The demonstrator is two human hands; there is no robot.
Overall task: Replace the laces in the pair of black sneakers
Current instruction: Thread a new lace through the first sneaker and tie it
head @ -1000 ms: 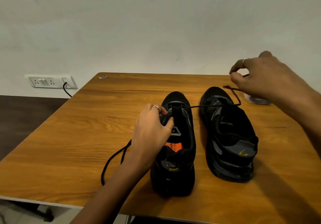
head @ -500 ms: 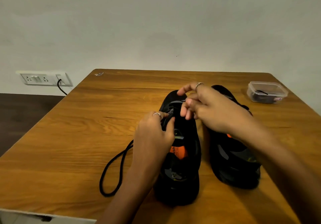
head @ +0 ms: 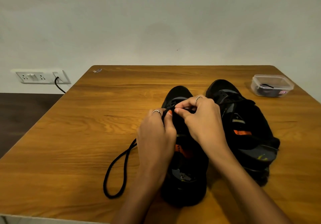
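Two black sneakers stand side by side on the wooden table (head: 86, 136), toes pointing away from me. My left hand (head: 156, 136) grips the left sneaker (head: 187, 185) by the left side of its eyelet row. My right hand (head: 201, 119) pinches the black lace (head: 114, 171) at the front eyelets of that sneaker, fingertips meeting those of my left hand. The lace's free part trails off the shoe's left side and lies in a long loop on the table. The right sneaker (head: 246, 128) lies untouched with loose lace across its tongue.
A clear plastic box (head: 271, 85) with a dark lace inside sits at the table's far right corner. A wall socket strip (head: 41, 76) with a black cable plugged in is on the wall to the left. A small sticker (head: 97, 70) marks the far left corner.
My right hand came back from far right, where it pulled the lace taut, to the front eyelets of the left sneaker. The view shifted, revealing the plastic box. My left hand stayed on the shoe.
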